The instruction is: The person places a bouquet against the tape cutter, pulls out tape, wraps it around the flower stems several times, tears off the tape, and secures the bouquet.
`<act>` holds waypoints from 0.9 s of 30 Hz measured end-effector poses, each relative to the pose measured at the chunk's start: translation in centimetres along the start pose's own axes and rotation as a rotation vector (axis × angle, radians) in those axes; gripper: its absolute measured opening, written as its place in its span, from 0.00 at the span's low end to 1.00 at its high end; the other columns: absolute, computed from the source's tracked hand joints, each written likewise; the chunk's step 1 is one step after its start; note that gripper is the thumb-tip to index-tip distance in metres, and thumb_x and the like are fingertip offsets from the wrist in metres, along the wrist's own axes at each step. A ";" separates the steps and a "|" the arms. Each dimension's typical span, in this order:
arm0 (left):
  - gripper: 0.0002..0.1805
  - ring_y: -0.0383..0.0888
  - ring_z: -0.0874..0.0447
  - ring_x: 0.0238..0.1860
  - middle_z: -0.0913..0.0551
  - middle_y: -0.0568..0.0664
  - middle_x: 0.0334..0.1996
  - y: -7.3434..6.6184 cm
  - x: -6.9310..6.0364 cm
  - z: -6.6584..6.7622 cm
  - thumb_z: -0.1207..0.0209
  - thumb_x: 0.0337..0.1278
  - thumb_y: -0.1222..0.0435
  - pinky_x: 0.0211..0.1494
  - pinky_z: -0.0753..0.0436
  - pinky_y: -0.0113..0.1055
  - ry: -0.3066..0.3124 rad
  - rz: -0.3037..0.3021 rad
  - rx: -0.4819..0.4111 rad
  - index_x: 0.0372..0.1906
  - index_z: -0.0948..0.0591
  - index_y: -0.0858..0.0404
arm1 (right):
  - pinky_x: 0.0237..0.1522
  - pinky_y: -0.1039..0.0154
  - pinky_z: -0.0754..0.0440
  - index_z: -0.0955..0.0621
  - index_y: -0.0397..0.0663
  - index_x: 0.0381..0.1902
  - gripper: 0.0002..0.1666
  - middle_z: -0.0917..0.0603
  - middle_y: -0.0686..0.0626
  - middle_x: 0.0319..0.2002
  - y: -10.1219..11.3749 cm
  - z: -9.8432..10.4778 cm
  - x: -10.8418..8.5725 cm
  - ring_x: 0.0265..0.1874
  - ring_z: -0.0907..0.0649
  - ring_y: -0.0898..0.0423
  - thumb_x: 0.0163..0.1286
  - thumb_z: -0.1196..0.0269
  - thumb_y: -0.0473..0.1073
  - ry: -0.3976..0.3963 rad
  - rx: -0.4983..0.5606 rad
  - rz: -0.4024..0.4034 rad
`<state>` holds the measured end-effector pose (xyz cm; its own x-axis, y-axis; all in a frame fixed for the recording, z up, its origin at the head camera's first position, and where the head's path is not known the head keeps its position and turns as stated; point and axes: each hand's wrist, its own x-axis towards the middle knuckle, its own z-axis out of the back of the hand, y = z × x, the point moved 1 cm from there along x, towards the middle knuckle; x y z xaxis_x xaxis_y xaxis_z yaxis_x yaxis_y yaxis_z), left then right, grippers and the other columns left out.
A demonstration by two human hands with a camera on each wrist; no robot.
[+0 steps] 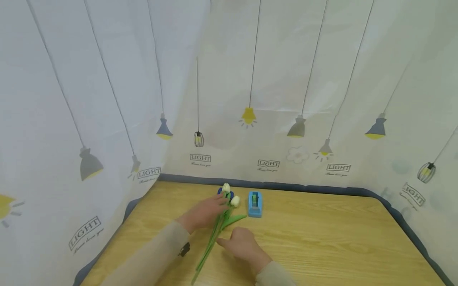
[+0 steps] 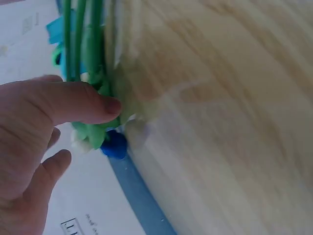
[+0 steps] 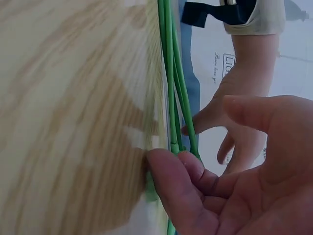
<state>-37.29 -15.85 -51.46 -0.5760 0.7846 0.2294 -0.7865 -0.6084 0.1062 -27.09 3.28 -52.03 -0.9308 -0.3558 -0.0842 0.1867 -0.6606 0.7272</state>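
Observation:
Artificial tulips, with white heads (image 1: 235, 201), blue heads (image 2: 115, 144) and long green stems (image 1: 205, 254), lie together on the table. Across the upper stems, just below the heads, reaches the left hand (image 1: 205, 213), fingers extended; in the left wrist view its thumb (image 2: 90, 104) lies over the green stems and leaves. The right hand (image 1: 243, 247) is lower down on the right of the bunch, index finger pointing at the stems. Its fingertips (image 3: 164, 161) touch or nearly touch the stems (image 3: 169, 73) in the right wrist view, its thumb held apart from them.
A light blue tape dispenser (image 1: 255, 213) with a green roll stands right of the flower heads. The wooden table (image 1: 322, 238) has a dark blue edging (image 1: 286, 187) along its back. Beyond it hangs a pale cloth (image 1: 229, 79) printed with lamps.

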 end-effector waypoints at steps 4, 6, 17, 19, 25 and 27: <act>0.23 0.56 0.30 0.79 0.21 0.50 0.74 0.1 0.9 -1.1 0.34 0.69 0.70 0.82 0.27 0.50 0.110 -0.009 0.003 0.65 0.16 0.52 | 0.17 0.65 0.28 0.23 0.48 0.17 0.31 0.24 0.53 0.10 0.4 -1.0 0.5 0.07 0.27 0.59 0.71 0.32 0.63 0.005 0.037 -0.053; 0.21 0.54 0.28 0.78 0.20 0.48 0.73 0.0 1.4 -1.0 0.33 0.68 0.70 0.81 0.26 0.49 0.142 0.010 -0.005 0.62 0.14 0.49 | 0.18 0.64 0.25 0.20 0.47 0.22 0.29 0.21 0.51 0.14 0.6 -1.5 0.7 0.09 0.24 0.57 0.70 0.31 0.64 0.004 0.035 -0.062; 0.10 0.38 0.26 0.44 0.21 0.42 0.46 -0.3 1.9 -0.4 0.25 0.58 0.65 0.52 0.16 0.34 0.170 0.089 0.048 0.39 0.09 0.45 | 0.31 0.53 0.17 0.23 0.48 0.23 0.29 0.20 0.49 0.23 1.4 -2.8 0.8 0.25 0.21 0.51 0.63 0.26 0.65 -0.042 -0.138 -0.087; 0.10 0.38 0.26 0.43 0.21 0.42 0.44 -0.3 1.7 -0.4 0.24 0.56 0.65 0.50 0.16 0.34 0.171 0.103 0.075 0.38 0.10 0.46 | 0.28 0.55 0.19 0.23 0.48 0.23 0.27 0.20 0.49 0.23 1.5 -2.8 0.7 0.24 0.22 0.52 0.60 0.23 0.61 -0.032 -0.139 -0.076; 0.12 0.40 0.25 0.44 0.20 0.42 0.43 -0.5 1.1 -0.4 0.25 0.50 0.62 0.53 0.16 0.35 0.177 0.178 0.099 0.41 0.10 0.46 | 0.25 0.57 0.21 0.23 0.45 0.26 0.16 0.22 0.49 0.25 1.5 -2.7 0.7 0.23 0.24 0.52 0.50 0.24 0.41 -0.060 -0.219 -0.040; 0.12 0.40 0.26 0.43 0.20 0.41 0.42 -0.5 1.1 -0.4 0.25 0.49 0.61 0.52 0.17 0.34 0.179 0.193 0.109 0.41 0.10 0.46 | 0.25 0.57 0.20 0.22 0.45 0.26 0.12 0.21 0.49 0.24 1.5 -2.5 0.7 0.23 0.24 0.52 0.51 0.27 0.37 -0.062 -0.272 -0.044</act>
<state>-37.62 -14.63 -51.63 -0.7508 0.6554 0.0825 -0.6351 -0.7505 0.1828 -26.71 0.37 -52.73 -0.9557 -0.2874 -0.0633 0.2158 -0.8305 0.5135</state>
